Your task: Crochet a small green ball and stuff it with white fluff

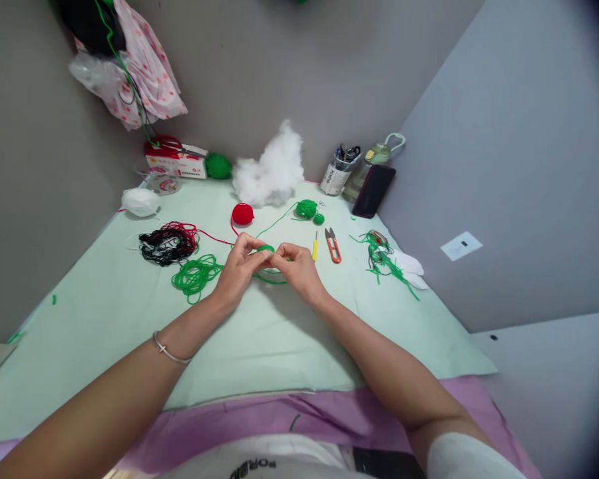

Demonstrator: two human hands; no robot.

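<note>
Over the middle of the table, my left hand (239, 265) is closed in a pinch on a small green yarn piece (266, 248), mostly hidden by the fingers. My right hand (297, 267) meets it from the other side, thumb and fingers pinched at the edge of the same piece. Whether a hook is in the right fingers cannot be made out. A green strand (272, 281) loops below both hands, and another runs back toward a green yarn ball (307, 209). Left of my left hand lies a loose heap of green yarn (196, 275).
Right of my hands lie a yellow-handled tool (315, 249) and orange thread snips (333, 246). Farther back are a red yarn ball (242, 213), white stuffing (272, 169), a pen cup (336, 174) and a phone (374, 191). Black yarn (160, 247) lies left, yarn scraps (387, 259) right.
</note>
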